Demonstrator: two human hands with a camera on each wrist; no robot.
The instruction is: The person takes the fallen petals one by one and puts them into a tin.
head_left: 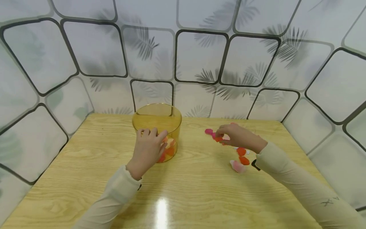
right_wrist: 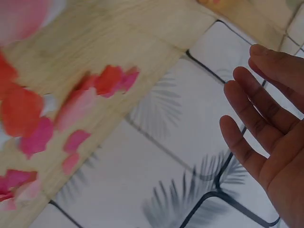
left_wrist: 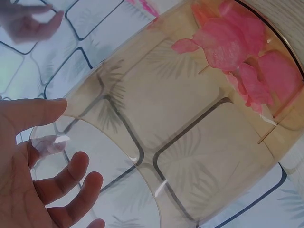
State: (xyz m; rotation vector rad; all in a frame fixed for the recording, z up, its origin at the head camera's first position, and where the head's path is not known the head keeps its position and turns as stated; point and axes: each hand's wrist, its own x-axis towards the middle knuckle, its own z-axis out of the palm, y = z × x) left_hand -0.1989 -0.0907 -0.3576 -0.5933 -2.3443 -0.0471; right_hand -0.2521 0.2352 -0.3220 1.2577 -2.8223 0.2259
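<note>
A transparent amber container [head_left: 157, 119] stands on the wooden table, with red, pink and orange flower petals [left_wrist: 225, 45] at its bottom. My left hand [head_left: 149, 149] holds its near rim: the fingers bend over into the opening and the thumb [left_wrist: 35, 114] stays outside. Loose petals [head_left: 241, 152] in red, pink and magenta lie scattered on the table to the right. Above them hovers my right hand [head_left: 238, 135], its fingers [right_wrist: 242, 107] loosely bent and apart from the petals. Nothing shows in its grasp. Part of the petal group is hidden beneath that hand.
The light wooden table [head_left: 183, 184] ends at a patterned wall [head_left: 200, 57] just behind the container. More patterned panels [head_left: 337, 133] close in the sides. A small dark piece [head_left: 255, 164] shows beside the right sleeve.
</note>
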